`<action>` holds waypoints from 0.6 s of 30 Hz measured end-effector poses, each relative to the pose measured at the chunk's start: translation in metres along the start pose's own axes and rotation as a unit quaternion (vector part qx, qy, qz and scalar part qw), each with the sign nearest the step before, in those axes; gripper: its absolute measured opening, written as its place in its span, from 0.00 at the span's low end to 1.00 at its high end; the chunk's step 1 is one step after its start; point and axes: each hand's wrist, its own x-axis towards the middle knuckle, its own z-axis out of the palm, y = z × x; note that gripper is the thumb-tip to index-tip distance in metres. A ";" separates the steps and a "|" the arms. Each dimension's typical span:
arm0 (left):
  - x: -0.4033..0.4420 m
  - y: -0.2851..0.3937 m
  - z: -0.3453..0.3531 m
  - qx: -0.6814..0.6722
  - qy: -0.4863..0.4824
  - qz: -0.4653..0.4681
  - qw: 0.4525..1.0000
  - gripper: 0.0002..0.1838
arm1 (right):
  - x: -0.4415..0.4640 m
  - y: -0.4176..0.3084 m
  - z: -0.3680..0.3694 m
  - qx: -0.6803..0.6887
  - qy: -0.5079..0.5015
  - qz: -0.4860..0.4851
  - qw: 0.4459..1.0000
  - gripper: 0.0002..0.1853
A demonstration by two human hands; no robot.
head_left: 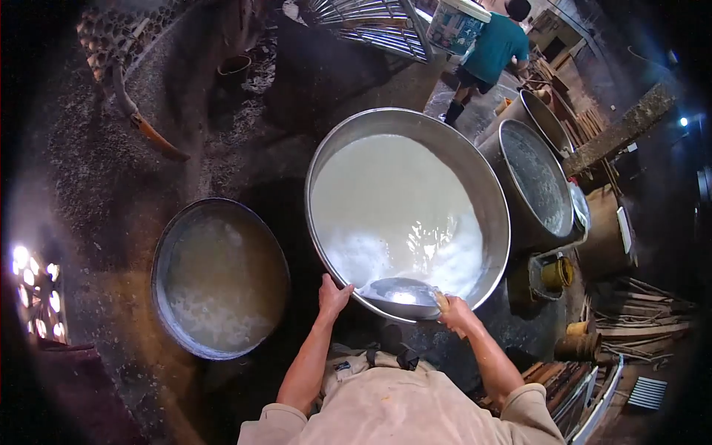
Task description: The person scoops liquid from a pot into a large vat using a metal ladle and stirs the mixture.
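A wide metal basin [493, 185] full of milky, pale liquid [389, 185] stands in front of me. My left hand [334, 298] is closed on its near rim at the left. In my right hand [457, 315] is the short handle of a wide, shallow metal scoop [400, 291]. The scoop lies at the liquid's near edge, just inside the basin wall, and light glints off its face. White froth surrounds it on the surface. Whether the scoop holds liquid, I cannot tell.
A round tub [159, 297] of cloudy brownish liquid stands at the left. Tall metal drums [512, 167] line the right side, near a yellow container [556, 274] and firewood [641, 326]. At the back a person in a teal shirt [493, 48] is beside a white bucket [454, 28].
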 end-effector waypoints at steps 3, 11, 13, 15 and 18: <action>-0.002 0.003 -0.002 -0.010 0.002 0.007 1.000 0.28 | -0.026 -0.002 -0.027 -0.031 -0.013 0.010 0.999 0.19; 0.003 -0.004 0.003 -0.021 0.021 0.021 0.999 0.27 | -0.118 0.001 -0.131 -0.134 -0.012 -0.015 0.991 0.22; 0.013 -0.018 0.011 -0.039 0.016 0.023 0.999 0.27 | -0.163 0.001 -0.150 -0.158 0.016 -0.025 0.987 0.21; 0.015 -0.022 0.013 -0.070 0.015 0.017 0.997 0.25 | -0.200 0.016 -0.160 -0.166 0.034 -0.025 0.985 0.22; 0.004 -0.025 0.015 -0.014 0.044 0.028 0.999 0.27 | -0.237 0.073 -0.156 -0.205 0.100 -0.133 0.964 0.22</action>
